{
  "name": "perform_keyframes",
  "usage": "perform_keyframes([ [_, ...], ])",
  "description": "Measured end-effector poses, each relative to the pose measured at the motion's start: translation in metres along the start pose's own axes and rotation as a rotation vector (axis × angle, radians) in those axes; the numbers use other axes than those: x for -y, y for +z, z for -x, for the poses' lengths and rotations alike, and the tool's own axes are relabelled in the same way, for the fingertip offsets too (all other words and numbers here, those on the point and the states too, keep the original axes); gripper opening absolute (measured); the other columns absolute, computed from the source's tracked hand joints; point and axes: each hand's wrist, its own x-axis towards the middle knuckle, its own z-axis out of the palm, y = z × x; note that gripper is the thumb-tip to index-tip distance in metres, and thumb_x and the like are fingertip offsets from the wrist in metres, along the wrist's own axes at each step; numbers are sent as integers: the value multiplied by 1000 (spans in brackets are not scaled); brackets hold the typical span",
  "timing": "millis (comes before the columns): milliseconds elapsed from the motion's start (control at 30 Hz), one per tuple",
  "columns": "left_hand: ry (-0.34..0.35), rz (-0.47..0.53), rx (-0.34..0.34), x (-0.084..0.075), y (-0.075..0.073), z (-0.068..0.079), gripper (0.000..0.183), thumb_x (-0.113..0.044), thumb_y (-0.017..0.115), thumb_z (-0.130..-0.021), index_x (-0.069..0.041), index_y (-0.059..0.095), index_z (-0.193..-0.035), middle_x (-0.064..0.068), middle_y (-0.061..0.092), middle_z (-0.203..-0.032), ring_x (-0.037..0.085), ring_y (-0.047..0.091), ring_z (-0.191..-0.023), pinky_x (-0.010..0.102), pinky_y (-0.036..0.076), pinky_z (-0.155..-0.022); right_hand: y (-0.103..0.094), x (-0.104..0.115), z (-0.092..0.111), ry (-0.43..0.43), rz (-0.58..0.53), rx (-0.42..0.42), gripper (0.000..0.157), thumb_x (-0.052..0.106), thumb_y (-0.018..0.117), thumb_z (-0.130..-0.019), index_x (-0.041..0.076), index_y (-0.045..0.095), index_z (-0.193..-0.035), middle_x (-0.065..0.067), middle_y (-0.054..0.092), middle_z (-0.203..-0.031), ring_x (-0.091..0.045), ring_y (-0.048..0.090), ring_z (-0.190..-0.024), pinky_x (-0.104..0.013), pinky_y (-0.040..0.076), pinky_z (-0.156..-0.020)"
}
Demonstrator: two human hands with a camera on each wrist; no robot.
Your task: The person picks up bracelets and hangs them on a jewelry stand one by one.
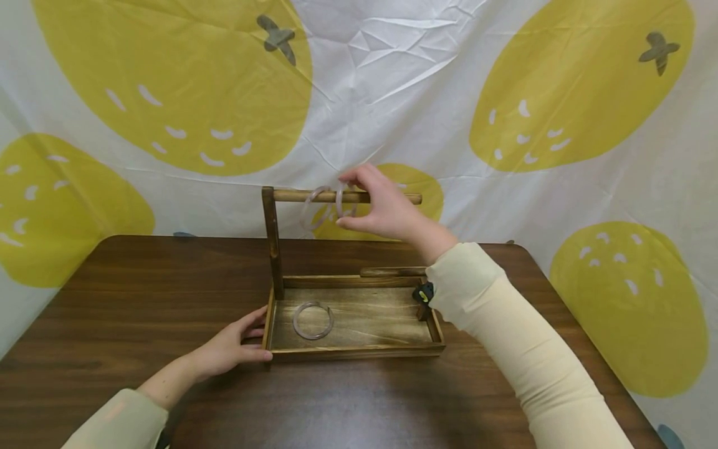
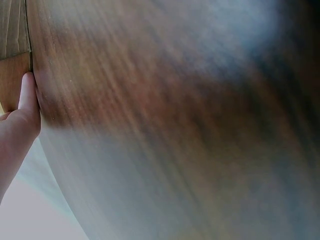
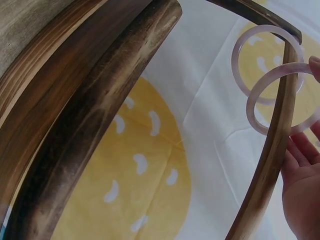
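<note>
A wooden stand [image 1: 272, 240] has an upright at its left end, a horizontal upper bar [image 1: 392, 197] and a shallow tray [image 1: 364, 351] as its base. My right hand [image 1: 387, 209] pinches a pale translucent bangle [image 3: 257, 97] between thumb and fingers, and the bangle encircles the upper bar. Just to its left, a second pale bangle [image 1: 305, 215] hangs around the same bar. Inside the tray, on its left side, lies a third bangle [image 1: 295, 324]. My left hand [image 1: 224, 349] rests against the tray's left end, its thumb [image 2: 29, 95] straight along the wood.
A lower, shorter wooden bar [image 1: 392, 272] runs along the back right of the stand, partly behind my right sleeve [image 1: 516, 337]. Under everything is a dark wooden table [image 1: 140, 280]. Behind it hangs a white cloth [image 1: 392, 93] with yellow fruit prints.
</note>
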Motion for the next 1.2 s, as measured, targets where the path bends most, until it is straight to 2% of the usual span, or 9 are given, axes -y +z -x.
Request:
perform_keyframes([
  [433, 8, 0, 1, 1, -1, -1, 101, -21, 76, -79, 8, 7, -147, 36, 27, -142, 48, 36, -128, 39, 50, -99, 2, -1, -2, -25, 134, 26, 62, 25, 79, -73, 2, 51, -123, -9, 54, -123, -25, 50, -118, -34, 40, -107],
  [1200, 3, -1, -3, 0, -1, 0, 101, -20, 76, -79, 8, 7, -147, 36, 27, -142, 49, 36, -129, 39, 49, -100, 5, -1, -2, -39, 223, 68, 62, 29, 78, -74, 6, 51, -124, -7, 55, -124, -21, 53, -116, -33, 42, -106],
])
